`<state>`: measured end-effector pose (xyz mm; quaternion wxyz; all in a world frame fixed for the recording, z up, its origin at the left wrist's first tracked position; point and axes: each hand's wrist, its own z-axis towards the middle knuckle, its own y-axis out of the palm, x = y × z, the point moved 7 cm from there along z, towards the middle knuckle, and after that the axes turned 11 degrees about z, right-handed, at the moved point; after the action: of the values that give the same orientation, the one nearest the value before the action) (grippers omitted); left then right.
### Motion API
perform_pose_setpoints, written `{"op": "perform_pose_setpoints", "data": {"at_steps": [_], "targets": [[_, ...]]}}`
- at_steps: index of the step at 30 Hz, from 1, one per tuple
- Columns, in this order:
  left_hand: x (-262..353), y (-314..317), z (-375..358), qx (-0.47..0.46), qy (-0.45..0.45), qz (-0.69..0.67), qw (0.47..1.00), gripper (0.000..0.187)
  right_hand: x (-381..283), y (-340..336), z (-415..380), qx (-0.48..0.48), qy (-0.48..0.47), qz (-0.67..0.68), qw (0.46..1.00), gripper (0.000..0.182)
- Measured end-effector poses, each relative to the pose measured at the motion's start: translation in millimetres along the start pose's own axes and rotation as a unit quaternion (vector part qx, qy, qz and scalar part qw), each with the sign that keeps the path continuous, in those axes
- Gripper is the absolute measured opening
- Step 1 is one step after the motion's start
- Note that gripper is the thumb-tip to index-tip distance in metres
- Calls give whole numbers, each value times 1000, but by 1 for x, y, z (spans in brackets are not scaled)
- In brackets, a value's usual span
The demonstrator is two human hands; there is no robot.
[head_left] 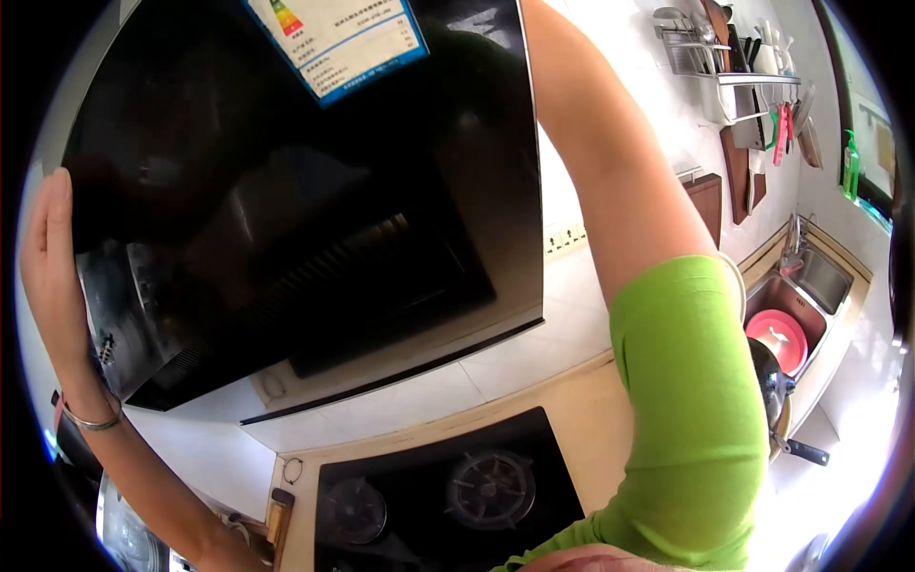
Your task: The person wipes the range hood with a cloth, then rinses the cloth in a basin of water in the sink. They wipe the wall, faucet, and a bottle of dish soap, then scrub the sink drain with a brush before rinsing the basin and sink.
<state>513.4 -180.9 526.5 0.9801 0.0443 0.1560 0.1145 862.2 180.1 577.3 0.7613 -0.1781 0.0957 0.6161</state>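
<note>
Range hood (pixel 286 191) hangs on the wall above the gas hob (pixel 448 496); left hand (pixel 52 276) lies flat against its left edge, fingers extended, gripping nothing; right arm in green sleeve (pixel 686 410) reaches up behind the hood, hand hidden, state cannot be told; sink (pixel 810 286) holds a red bowl (pixel 777 336).

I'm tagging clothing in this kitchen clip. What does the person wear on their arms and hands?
The right arm has a bright green sleeve pushed up near the elbow, the forearm bare. The left hand is bare and gloveless, with a thin silver bangle at the wrist. The right hand is out of view.
</note>
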Motion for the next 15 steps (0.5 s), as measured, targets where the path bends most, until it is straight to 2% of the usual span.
{"op": "perform_pose_setpoints", "data": {"at_steps": [3, 7, 8, 10, 11, 12, 13, 15], "targets": [[5, -2, -7, 11, 7, -42, 999, 41, 27, 5, -5, 14, 27, 26, 999, 23], [6, -3, -6, 15, -30, -78, 996, 39, 51, 24, -11, 11, 52, 78, 996, 23], [5, -1, -6, 10, -45, -81, 996, 38, 58, 33, -11, -6, 59, 97, 994, 23], [15, -2, -7, 24, -45, -101, 994, 36, 67, 68, -2, -104, 58, 144, 982, 23], [17, -4, -6, 40, -46, -119, 991, 35, 69, 74, -8, -112, 53, 162, 979, 23], [19, -6, -5, 38, -42, -120, 991, 35, 48, 54, -39, 74, -1, 146, 987, 27], [23, -5, -4, 14, -25, -123, 992, 30, 46, 50, -52, 130, -17, 117, 984, 29], [34, -5, -2, -8, 0, -128, 992, 28, 31, 45, -97, 169, 43, 184, 967, 29]]}}
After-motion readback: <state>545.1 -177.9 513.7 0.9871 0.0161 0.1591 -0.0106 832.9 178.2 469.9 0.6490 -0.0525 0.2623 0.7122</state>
